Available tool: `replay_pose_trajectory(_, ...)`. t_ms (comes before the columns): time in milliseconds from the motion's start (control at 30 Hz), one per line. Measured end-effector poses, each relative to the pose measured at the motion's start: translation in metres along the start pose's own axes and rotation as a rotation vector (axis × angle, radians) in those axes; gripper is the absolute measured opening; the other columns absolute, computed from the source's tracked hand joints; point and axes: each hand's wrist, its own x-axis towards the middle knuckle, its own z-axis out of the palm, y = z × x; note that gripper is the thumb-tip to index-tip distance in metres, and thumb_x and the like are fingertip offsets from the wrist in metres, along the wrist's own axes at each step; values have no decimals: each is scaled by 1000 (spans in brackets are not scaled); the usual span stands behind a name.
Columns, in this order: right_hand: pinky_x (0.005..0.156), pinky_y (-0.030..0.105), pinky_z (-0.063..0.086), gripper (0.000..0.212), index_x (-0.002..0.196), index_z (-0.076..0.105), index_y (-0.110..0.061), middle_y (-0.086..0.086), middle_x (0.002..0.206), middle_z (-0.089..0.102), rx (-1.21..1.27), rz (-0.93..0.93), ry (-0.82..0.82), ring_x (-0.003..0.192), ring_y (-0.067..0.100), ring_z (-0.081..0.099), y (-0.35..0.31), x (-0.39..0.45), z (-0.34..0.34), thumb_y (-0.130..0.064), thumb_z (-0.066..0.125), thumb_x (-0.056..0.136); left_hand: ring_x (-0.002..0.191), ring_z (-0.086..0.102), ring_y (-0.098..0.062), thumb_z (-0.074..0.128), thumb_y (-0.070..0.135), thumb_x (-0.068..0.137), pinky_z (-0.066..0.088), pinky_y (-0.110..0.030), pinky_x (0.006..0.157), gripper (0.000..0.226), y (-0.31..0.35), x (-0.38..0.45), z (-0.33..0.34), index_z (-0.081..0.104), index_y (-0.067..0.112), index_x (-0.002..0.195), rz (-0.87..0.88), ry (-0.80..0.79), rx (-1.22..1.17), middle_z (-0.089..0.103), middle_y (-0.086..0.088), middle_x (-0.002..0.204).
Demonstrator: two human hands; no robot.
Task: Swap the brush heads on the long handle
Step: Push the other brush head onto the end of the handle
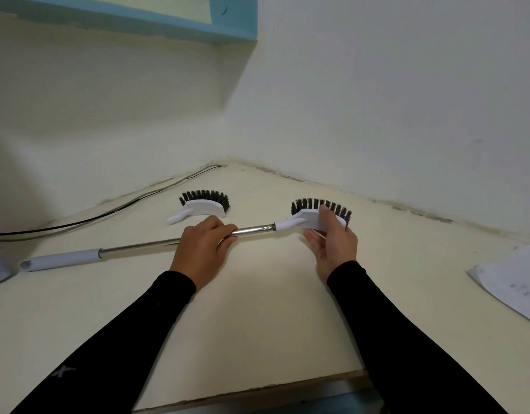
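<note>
A long metal handle [138,246] with a pale grey grip lies across the cream table [257,309], pointing right. My left hand [202,249] grips the shaft near its right end. A white brush head with black bristles [308,218] sits on the handle's tip, and my right hand [332,246] holds it, thumb on top and fingers curled underneath. A second, similar brush head [204,206] lies loose on the table behind my left hand, bristles facing the wall.
A black cable [108,212] runs along the back left of the table into the corner. Paper sheets [515,282] lie at the right edge. Walls close the table on two sides, with a blue shelf [168,22] above.
</note>
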Motion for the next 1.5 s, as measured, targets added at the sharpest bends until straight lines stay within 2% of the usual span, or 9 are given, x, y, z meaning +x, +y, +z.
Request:
replay_pose_trajectory(133, 67, 28, 64, 52, 124, 65, -7, 13, 112, 75, -3, -3, -3, 64, 16, 75, 1, 1, 0, -33, 86, 85, 65, 59, -28, 73, 14, 85, 50, -41, 60, 13, 1, 2, 1, 74, 16, 98, -20, 16, -19, 62, 0, 83)
replay_pose_trajectory(233, 68, 27, 64, 53, 125, 65, -6, 13, 111, 74, -5, -2, 2, 63, 16, 74, 1, 1, 0, -33, 87, 85, 73, 64, -29, 72, 23, 86, 49, -43, 67, 16, 2, 2, 0, 71, 17, 100, -36, -17, 33, 66, 0, 88)
replay_pose_trajectory(367, 69, 28, 64, 54, 125, 65, -7, 12, 110, 74, -4, 0, 7, 62, 15, 74, 1, 2, 0, -34, 87, 83, 85, 65, -26, 51, 51, 91, 43, -41, 75, 37, 5, 1, 1, 59, 26, 118, -133, -101, 175, 69, 3, 87)
replay_pose_trajectory(533, 67, 26, 63, 54, 125, 65, -7, 12, 111, 74, -3, -3, 5, 62, 15, 74, 1, 2, -1, -35, 86, 85, 88, 58, -26, 29, 50, 96, 31, -39, 73, 42, 4, 0, 1, 61, 30, 114, -120, -136, 212, 63, 6, 87)
replay_pose_trajectory(667, 77, 32, 66, 54, 126, 64, -8, 12, 111, 74, 8, 0, -1, 63, 15, 74, -1, 0, 0, -35, 86, 85, 82, 55, -26, 38, 45, 96, 30, -37, 71, 32, 2, 0, 2, 64, 29, 105, -105, -91, 180, 57, 6, 80)
replay_pose_trajectory(1167, 68, 27, 64, 44, 118, 68, -10, 8, 100, 74, 1, 15, 2, 61, 15, 74, -2, -4, 1, -35, 86, 86, 68, 57, -27, 77, 17, 82, 48, -43, 61, 12, -1, 2, 0, 76, 16, 94, -14, 51, -15, 61, 0, 78)
replay_pose_trajectory(1300, 71, 30, 66, 43, 116, 68, -11, 7, 98, 74, 8, 13, 4, 61, 16, 73, -1, -4, 1, -34, 86, 86, 79, 64, -29, 66, 37, 88, 48, -42, 68, 27, 3, 1, 0, 66, 20, 108, -67, -27, 87, 66, 2, 90)
replay_pose_trajectory(1400, 69, 29, 65, 44, 118, 68, -10, 6, 98, 74, 13, 16, 3, 62, 15, 74, -2, -4, 1, -34, 86, 86, 87, 63, -28, 41, 56, 93, 43, -41, 74, 43, 7, 2, 2, 53, 26, 121, -131, -103, 200, 69, 3, 91)
replay_pose_trajectory(1500, 67, 27, 64, 44, 119, 68, -10, 7, 99, 74, 22, 12, 10, 62, 15, 74, -1, -3, 0, -33, 85, 86, 89, 61, -29, 22, 56, 95, 37, -40, 74, 51, 7, 1, 0, 58, 28, 118, -118, -144, 215, 68, 3, 89)
